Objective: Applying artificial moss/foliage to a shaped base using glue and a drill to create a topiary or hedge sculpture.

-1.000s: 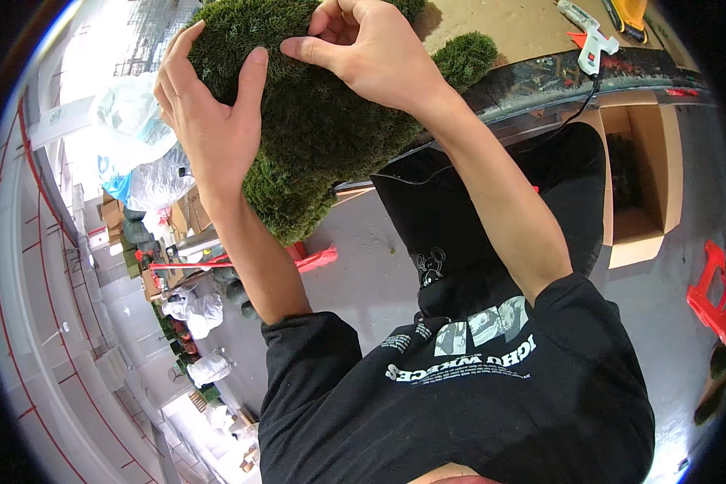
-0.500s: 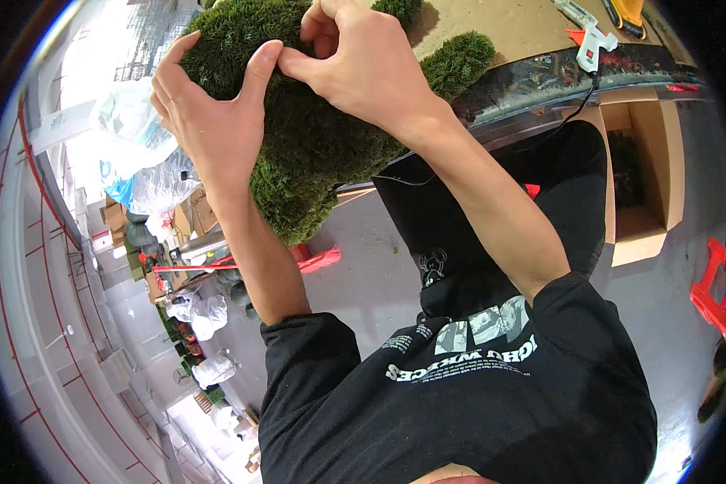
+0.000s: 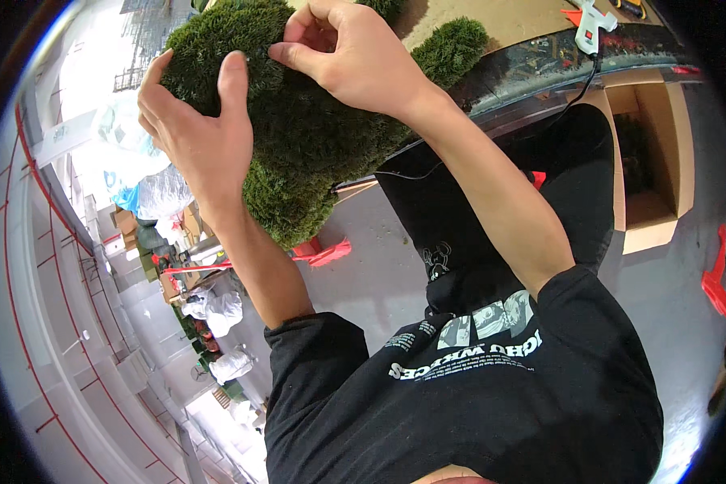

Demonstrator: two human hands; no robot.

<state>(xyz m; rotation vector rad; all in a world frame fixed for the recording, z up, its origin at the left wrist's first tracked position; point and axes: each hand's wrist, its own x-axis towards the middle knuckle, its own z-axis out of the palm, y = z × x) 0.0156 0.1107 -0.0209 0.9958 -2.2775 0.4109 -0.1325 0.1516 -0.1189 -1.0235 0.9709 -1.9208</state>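
A large clump of green artificial moss (image 3: 315,121) fills the upper middle, darker in its central part and bushier at its rounded lobes. My left hand (image 3: 198,133) cups the left side of its upper lobe, fingers bent around the edge and thumb raised over the front. Beside it, my right hand (image 3: 359,60) has thumb and forefinger pinched close together against the moss. Whatever lies between those fingertips is too small or hidden to make out.
A white glue gun (image 3: 593,28) with a cord lies on the worktable (image 3: 532,73) at upper right. An open cardboard box (image 3: 653,211) stands on the floor below it. Clear plastic bags (image 3: 165,192) are at the left, and a red object (image 3: 327,252) is beneath the moss.
My left thumb has drawn away from my right fingertips, opening a gap between the hands. Both hands sit slightly further left in the view, with the right hand still pinching.
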